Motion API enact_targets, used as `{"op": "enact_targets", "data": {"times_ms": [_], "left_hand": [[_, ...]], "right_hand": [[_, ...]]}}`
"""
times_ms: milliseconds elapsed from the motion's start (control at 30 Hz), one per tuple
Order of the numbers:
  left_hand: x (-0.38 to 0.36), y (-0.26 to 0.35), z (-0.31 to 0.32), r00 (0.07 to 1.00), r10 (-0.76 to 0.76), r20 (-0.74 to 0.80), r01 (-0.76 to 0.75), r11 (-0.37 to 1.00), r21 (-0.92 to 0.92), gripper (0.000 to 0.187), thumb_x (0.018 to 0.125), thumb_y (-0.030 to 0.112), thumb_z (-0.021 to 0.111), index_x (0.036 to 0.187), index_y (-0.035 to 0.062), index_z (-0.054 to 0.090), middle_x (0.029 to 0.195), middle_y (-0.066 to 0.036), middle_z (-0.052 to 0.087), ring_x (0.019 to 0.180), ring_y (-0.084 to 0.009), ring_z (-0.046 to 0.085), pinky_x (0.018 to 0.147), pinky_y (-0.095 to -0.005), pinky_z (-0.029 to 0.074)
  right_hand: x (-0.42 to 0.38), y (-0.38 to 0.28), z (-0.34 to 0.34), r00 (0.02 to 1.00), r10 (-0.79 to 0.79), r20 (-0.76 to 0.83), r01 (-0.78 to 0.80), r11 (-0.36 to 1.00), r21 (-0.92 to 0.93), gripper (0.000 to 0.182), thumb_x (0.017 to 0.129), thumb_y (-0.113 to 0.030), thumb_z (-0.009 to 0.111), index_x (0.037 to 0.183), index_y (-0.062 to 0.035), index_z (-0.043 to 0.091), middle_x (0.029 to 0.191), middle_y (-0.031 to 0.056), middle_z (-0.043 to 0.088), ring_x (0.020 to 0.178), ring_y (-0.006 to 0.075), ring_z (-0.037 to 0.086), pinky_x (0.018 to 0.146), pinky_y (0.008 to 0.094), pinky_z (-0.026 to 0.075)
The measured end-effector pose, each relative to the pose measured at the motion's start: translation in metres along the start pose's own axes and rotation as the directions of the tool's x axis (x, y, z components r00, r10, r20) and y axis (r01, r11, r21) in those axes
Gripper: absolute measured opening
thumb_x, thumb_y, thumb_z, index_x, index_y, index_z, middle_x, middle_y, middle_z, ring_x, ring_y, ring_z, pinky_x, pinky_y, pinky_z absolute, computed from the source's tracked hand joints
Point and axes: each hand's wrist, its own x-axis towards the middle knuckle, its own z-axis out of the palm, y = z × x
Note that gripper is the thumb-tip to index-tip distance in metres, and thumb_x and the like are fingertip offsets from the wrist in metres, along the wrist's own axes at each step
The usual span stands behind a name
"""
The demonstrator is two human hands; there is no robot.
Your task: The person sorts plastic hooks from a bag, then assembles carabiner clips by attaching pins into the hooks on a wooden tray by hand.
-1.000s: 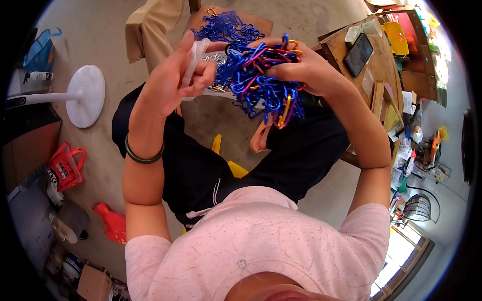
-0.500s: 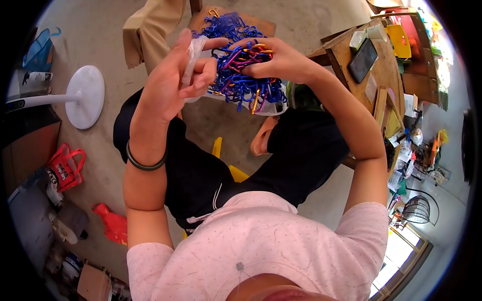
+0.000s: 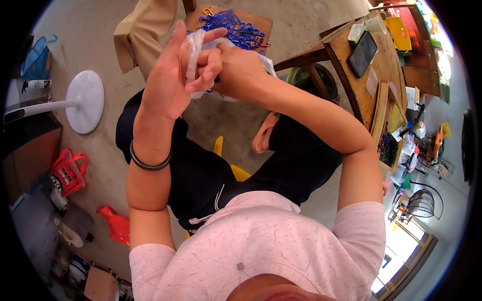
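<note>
My left hand (image 3: 173, 75) holds a clear plastic bag (image 3: 194, 54), with its edge pinched across the curled fingers and the index finger stretched out. Pressed close beside it, my right hand (image 3: 241, 72) reaches in at the bag, its back towards me and its fingertips hidden. More of the thin plastic shows to the right of that hand. Beyond both hands, blue metal carabiner clips (image 3: 243, 36) lie heaped on a wooden stool (image 3: 263, 27). One gold hook-shaped clip (image 3: 207, 11) and a few reddish ones sit at the pile's edges.
At the right stands a wooden table (image 3: 346, 47) with a phone (image 3: 362, 54) and a wooden tray (image 3: 382, 108). A tan cloth (image 3: 145, 35) hangs left of the stool. Further left are a white round-based stand (image 3: 85, 102) and a red bag (image 3: 69, 171).
My right hand has moved left against my left hand. The bunch of blue, red and gold clips it held is no longer in sight. My left hand keeps the bag.
</note>
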Motion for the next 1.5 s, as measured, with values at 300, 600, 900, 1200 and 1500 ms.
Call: {"op": "enact_targets", "data": {"times_ms": [300, 600, 900, 1200, 1500], "left_hand": [[-0.004, -0.003, 0.002, 0.997, -0.045, 0.061, 0.042, 0.998, 0.05, 0.078, 0.105, 0.059, 0.025, 0.141, -0.0093, 0.036, 0.063, -0.001, 0.049, 0.043, -0.0042, 0.029, 0.044, -0.0194, 0.024], [-0.005, 0.012, -0.009, 0.997, 0.074, 0.002, -0.074, 0.997, -0.002, 0.075, 0.106, 0.056, 0.026, 0.138, -0.0106, 0.04, 0.068, 0.0, 0.046, 0.046, -0.0048, 0.03, 0.047, -0.0195, 0.025], [-0.018, 0.009, -0.007, 1.0, 0.014, -0.023, -0.013, 0.999, 0.044, 0.072, 0.107, 0.053, 0.025, 0.138, -0.0092, 0.042, 0.066, 0.0, 0.045, 0.046, -0.0042, 0.029, 0.046, -0.0193, 0.024], [-0.025, 0.011, -0.002, 0.998, 0.0, -0.07, 0.008, 0.994, 0.109, 0.075, 0.108, 0.054, 0.021, 0.145, -0.0096, 0.035, 0.063, 0.001, 0.042, 0.049, -0.0049, 0.028, 0.046, -0.0201, 0.022], [-0.024, 0.004, 0.01, 1.0, -0.005, -0.014, 0.009, 0.959, 0.283, 0.105, 0.096, 0.073, 0.033, 0.149, -0.0162, 0.017, 0.058, 0.001, 0.046, 0.044, -0.0046, 0.031, 0.042, -0.0202, 0.023]], "right_hand": [[0.076, 0.021, 0.045, 0.782, -0.422, 0.459, 0.082, 0.799, 0.595, 0.05, 0.078, -0.053, 0.075, 0.115, -0.0201, 0.07, 0.112, 0.008, 0.072, 0.11, 0.0266, 0.066, 0.089, 0.0388, 0.051], [0.03, 0.067, 0.02, 0.978, 0.031, 0.207, -0.043, 0.998, 0.056, 0.055, 0.078, -0.042, 0.078, 0.123, -0.0117, 0.067, 0.112, 0.0151, 0.07, 0.107, 0.031, 0.066, 0.091, 0.0415, 0.052], [-0.067, 0.046, -0.059, 0.987, -0.098, 0.125, -0.012, 0.737, 0.676, 0.035, 0.09, -0.02, 0.072, 0.12, -0.0031, 0.067, 0.103, 0.0095, 0.073, 0.094, 0.019, 0.07, 0.083, 0.0312, 0.055], [-0.072, 0.092, -0.024, 0.736, 0.458, -0.499, 0.049, 0.699, 0.714, 0.023, 0.089, -0.017, 0.073, 0.106, -0.0016, 0.072, 0.088, 0.0076, 0.073, 0.075, 0.0135, 0.069, 0.071, 0.0266, 0.054], [-0.046, 0.195, 0.131, 0.773, 0.349, -0.53, -0.296, 0.937, 0.186, 0.087, 0.07, -0.047, 0.085, 0.142, -0.0143, 0.048, 0.148, 0.0215, 0.041, 0.133, 0.0392, 0.043, 0.106, 0.0475, 0.042]]}}
